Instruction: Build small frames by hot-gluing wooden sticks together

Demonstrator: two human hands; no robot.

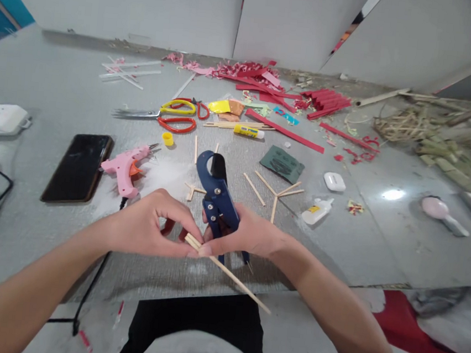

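Observation:
My left hand (pixel 160 225) pinches the upper end of the wooden sticks (pixel 236 279) between thumb and fingers. A short piece seems to lie alongside a longer stick, which slants down to the right past the table's front edge. My right hand (pixel 246 233) is wrapped round a blue pipe cutter (pixel 216 191), its curved jaw pointing up and away from me. The right thumb also presses on the sticks beside the left fingertips. Some fingers of the right hand are hidden behind the tool. Small joined sticks (pixel 276 194) lie on the table just beyond.
At left are a pink glue gun (pixel 124 170), a phone (pixel 78 167) and scissors (pixel 158 114). A glue stick (pixel 248 132), green sandpaper-like sheet (pixel 282 163) and white glue bottle (pixel 317 211) lie ahead and right. Red paper strips (pixel 284 130) and plant fibres (pixel 403 123) lie farther back.

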